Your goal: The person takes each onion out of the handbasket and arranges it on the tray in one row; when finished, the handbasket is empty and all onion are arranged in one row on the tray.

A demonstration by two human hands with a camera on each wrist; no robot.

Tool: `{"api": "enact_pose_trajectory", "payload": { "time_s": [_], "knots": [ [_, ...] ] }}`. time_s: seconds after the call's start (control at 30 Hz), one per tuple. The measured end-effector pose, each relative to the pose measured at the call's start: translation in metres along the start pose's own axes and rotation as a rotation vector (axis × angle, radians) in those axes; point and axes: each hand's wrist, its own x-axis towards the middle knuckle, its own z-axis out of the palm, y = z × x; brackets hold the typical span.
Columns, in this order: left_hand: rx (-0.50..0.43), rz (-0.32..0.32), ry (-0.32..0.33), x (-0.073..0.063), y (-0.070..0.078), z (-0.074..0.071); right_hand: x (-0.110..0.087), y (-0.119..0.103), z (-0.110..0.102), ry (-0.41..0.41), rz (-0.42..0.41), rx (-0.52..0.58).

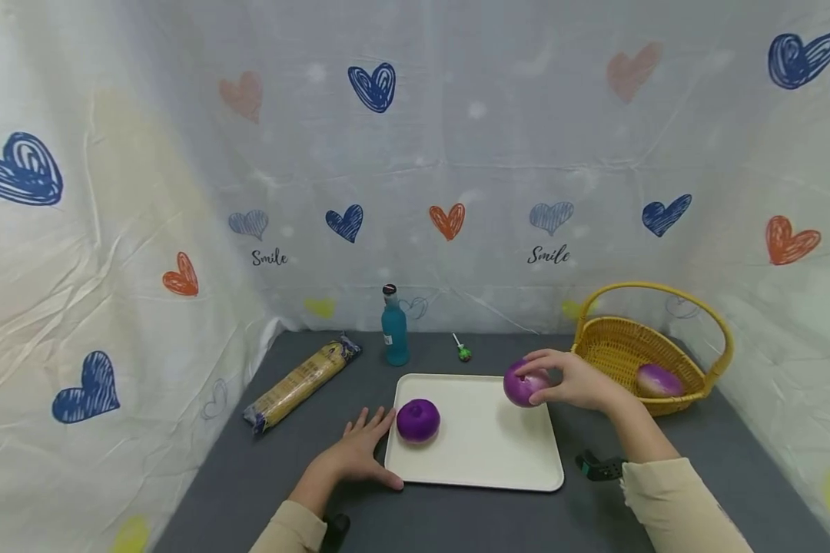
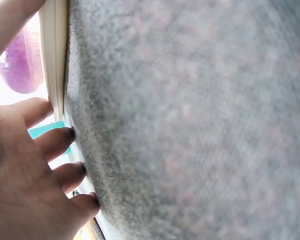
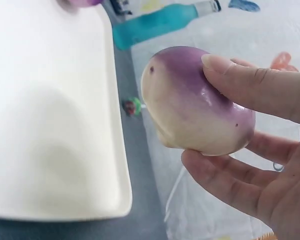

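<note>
On my left lies a long yellow packet (image 1: pixel 304 376). My left hand (image 1: pixel 360 452) is spread, fingers straight, touching the left end of the pale tray (image 1: pixel 484 465); a heavy press there could tilt or slide it. Behind stands a blue bottle (image 1: pixel 396 338), which a hard shove of the tray might topple. One purple turnip (image 1: pixel 418 421) sits on the tray's left part; its roundness could let it roll if jolted. My right hand (image 1: pixel 574 380) pinches a second turnip (image 3: pixel 195 107) above the tray's right edge; smooth skin could make it slip and bounce off. Right of that, the wicker basket (image 1: pixel 609 353) holds another turnip (image 1: pixel 659 381).
</note>
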Motion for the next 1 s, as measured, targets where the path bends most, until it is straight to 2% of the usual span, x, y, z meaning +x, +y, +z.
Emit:
{"api": "enact_pose_trajectory", "payload": {
  "time_s": [0.13,0.33,0.57,1.0],
  "knots": [
    [0.006,0.005,-0.005,0.002,0.001,0.002,0.004,-0.002,0.016,0.015,-0.023,0.007],
    [-0.011,0.002,0.005,0.000,0.000,0.004,0.014,-0.009,0.039,0.022,-0.043,0.075],
    [-0.014,0.010,0.023,0.000,0.000,-0.001,0.028,-0.017,0.059,0.007,-0.059,0.118],
    [-0.023,-0.001,0.013,0.000,0.003,-0.001,0.034,-0.018,0.086,-0.012,-0.042,0.092]
  ]
}}
